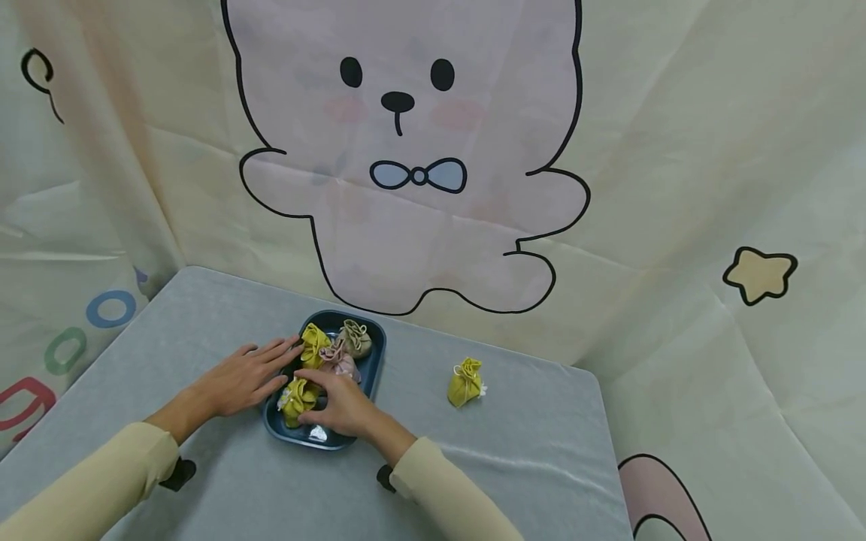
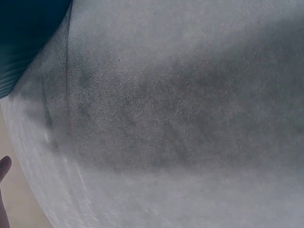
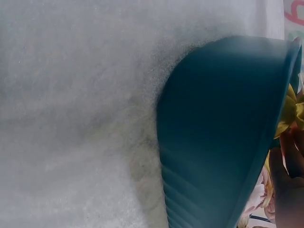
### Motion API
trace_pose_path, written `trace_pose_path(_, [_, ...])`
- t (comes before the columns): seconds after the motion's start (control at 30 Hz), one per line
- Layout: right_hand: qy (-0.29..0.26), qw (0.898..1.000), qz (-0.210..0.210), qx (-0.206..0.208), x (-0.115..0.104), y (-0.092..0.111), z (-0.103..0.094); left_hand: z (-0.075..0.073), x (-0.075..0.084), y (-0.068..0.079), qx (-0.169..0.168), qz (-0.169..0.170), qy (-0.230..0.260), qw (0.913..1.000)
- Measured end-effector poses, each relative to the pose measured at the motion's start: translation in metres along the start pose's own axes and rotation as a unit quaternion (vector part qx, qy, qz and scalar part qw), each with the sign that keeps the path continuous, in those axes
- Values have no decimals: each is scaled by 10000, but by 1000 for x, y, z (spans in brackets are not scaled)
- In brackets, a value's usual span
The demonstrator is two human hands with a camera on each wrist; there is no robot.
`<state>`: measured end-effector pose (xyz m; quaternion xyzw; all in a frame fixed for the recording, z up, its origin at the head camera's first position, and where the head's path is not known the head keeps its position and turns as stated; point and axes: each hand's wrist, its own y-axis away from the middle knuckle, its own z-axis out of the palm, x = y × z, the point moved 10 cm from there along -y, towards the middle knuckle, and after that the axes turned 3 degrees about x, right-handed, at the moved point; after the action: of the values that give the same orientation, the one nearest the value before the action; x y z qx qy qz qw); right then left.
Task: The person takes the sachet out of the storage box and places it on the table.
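A dark blue tray (image 1: 298, 440) on the grey table holds several small drawstring pouches: a yellow one (image 1: 313, 344), an olive one (image 1: 356, 338), a pink one (image 1: 340, 362) and a second yellow pouch (image 1: 296, 398) at the front. My right hand (image 1: 323, 398) pinches this front yellow pouch between thumb and curled fingers. My left hand (image 1: 271, 366) lies flat with straight fingers on the tray's left rim, tips by the rear yellow pouch. The right wrist view shows the tray's outer wall (image 3: 218, 142), a yellow pouch (image 3: 289, 111) and my fingers (image 3: 285, 190).
Another yellow pouch (image 1: 465, 382) sits alone on the grey table cloth (image 1: 223, 323), right of the tray. A printed bear curtain (image 1: 413, 188) closes off the back and sides. The left wrist view shows only cloth (image 2: 180, 118), a tray corner (image 2: 19, 42) and one fingertip (image 2: 4, 166).
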<state>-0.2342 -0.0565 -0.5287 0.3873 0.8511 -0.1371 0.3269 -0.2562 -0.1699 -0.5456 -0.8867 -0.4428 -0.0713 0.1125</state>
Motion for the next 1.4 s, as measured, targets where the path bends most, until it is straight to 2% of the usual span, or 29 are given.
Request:
trace_pose_path(0.13, [-175, 9997, -100, 168, -1, 0, -1, 0, 0, 0, -53, -12, -7, 10000])
trace_pose_path(0.4, [-422, 9975, -227, 520, -5, 2, -7, -4, 1, 0, 197, 110, 4, 9997])
trace_pose_path(0.6, [-197, 9945, -585, 842, -9, 7, -15, -3, 0, 0, -18, -3, -2, 10000])
trace_pose_path(0.73, [-83, 9924, -744, 975, -9, 11, -20, -3, 0, 1, 9, -2, -1, 10000])
trace_pose_path(0.97, [-226, 9907, -771, 1098, -6, 12, -22, -6, 3, 0, 208, 76, -47, 9997])
trace_pose_path(1.23, [-435, 9901, -570, 1203, -7, 17, -33, -4, 1, 0, 10, -28, -9, 10000])
trace_pose_path(1.4, [-469, 9891, -638, 1243, -10, 23, -45, -3, 2, 0, 12, -55, 60, 10000])
